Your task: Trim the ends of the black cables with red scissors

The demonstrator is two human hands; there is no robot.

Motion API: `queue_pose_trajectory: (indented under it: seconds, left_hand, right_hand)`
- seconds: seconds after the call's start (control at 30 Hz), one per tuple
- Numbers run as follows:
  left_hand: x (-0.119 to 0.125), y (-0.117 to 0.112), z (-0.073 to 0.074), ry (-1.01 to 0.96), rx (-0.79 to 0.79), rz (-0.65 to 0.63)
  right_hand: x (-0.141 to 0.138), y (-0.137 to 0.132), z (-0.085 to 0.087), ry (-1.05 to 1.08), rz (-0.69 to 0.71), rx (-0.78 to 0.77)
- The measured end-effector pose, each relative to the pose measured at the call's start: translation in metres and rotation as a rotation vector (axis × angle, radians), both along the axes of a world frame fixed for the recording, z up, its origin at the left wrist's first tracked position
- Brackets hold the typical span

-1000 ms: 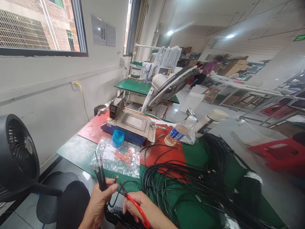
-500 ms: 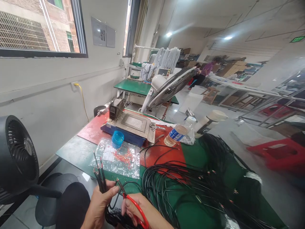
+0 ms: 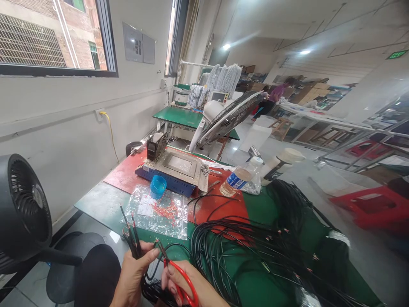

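My left hand (image 3: 134,273) is closed round a small bunch of black cable ends (image 3: 130,232) that stick up from the fist, their tips stripped and showing red. Close beside it, my right hand (image 3: 183,283) grips red-handled scissors (image 3: 179,277), blades pointing up and left toward the tip of one more cable end by my left thumb. Both hands hover at the near edge of the green table (image 3: 255,281). A large heap of coiled black cables (image 3: 262,243) lies on the table just right of my hands.
A clear plastic bag with small red pieces (image 3: 156,211) and a blue cap (image 3: 157,186) lie beyond my hands. Behind stand a blue-based machine (image 3: 174,168), a water bottle (image 3: 238,180) and a white fan (image 3: 228,115). A black fan (image 3: 22,204) is at left. A person works far back.
The cable ends in my left hand have tilted slightly to the left. The scissors and my right hand have shifted a little lower and left.
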State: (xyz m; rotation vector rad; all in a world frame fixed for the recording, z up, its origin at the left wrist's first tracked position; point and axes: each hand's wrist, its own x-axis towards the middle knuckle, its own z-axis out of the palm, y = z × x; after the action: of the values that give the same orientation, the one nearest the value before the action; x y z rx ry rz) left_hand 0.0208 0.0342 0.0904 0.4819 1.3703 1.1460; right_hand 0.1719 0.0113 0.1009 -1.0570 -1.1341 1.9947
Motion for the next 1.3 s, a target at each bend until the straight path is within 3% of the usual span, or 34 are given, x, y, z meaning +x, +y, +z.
queue_pose_trajectory:
  seconds: [0.27,0.37,0.47,0.5,0.57,0.63,0.7,0.87,1.17,1.3]
  left_hand:
    - [0.001,-0.003,-0.004,0.017,0.026,-0.028]
    - [0.003,-0.007,-0.01,0.067,0.026,-0.049]
    - [0.004,-0.012,-0.017,0.071,-0.028,-0.018]
    - [0.003,-0.012,-0.019,0.048,-0.044,-0.023]
    - [0.002,-0.011,-0.018,0.003,-0.051,-0.023]
    - [0.001,-0.01,-0.015,-0.036,-0.05,-0.017]
    - [0.001,-0.009,-0.011,-0.08,-0.057,-0.016]
    - [-0.001,-0.011,-0.01,-0.125,-0.076,-0.067]
    - [0.002,-0.011,0.002,-0.11,-0.092,-0.07]
    - [0.001,-0.011,-0.002,-0.024,-0.05,-0.113]
  right_hand:
    - [-0.011,-0.003,-0.002,0.053,-0.103,-0.065]
    - [-0.001,0.01,0.006,0.097,-0.406,-0.044]
    - [0.02,0.026,0.023,0.055,-0.706,0.147]
    - [0.026,0.027,0.027,-0.004,-0.676,0.197]
    - [0.03,0.024,0.031,-0.128,-0.472,0.221]
    - [0.025,0.013,0.025,-0.22,-0.212,0.199]
    - [0.016,0.002,0.013,-0.303,-0.064,0.209]
    - [0.0,-0.008,-0.006,-0.541,-0.007,0.375]
    - [0.001,-0.005,0.008,-0.909,0.049,0.626]
    - [0.003,-0.008,0.004,-1.103,0.027,0.832]
